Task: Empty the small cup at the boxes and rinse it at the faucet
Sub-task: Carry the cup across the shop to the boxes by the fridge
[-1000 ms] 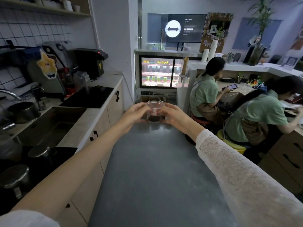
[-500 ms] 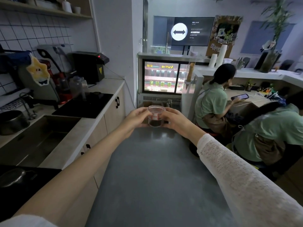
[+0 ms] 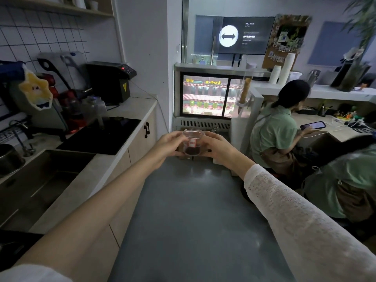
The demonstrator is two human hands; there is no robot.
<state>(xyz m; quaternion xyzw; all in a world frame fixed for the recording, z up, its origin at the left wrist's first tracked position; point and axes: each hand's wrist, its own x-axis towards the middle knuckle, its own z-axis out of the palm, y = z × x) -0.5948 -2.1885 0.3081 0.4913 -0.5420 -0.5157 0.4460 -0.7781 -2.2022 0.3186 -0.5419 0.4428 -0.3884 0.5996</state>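
The view has swung right and drawn nearer since a second ago, so the sink slides toward the left edge and the display fridge [image 3: 207, 95] looms larger; the carry is heading for the far end of the aisle, where the boxes [image 3: 200, 158] show brown just behind the hands. One small cup [image 3: 192, 142], clear, upright, dark liquid in its bottom, is held out over the grey floor; the left hand [image 3: 169, 145] and right hand [image 3: 218, 150] each keep a closed grip on its sides. Emptying has not begun, by my reading. Counted: one cup, two hands, one faucet [image 3: 19, 132], two seated people.
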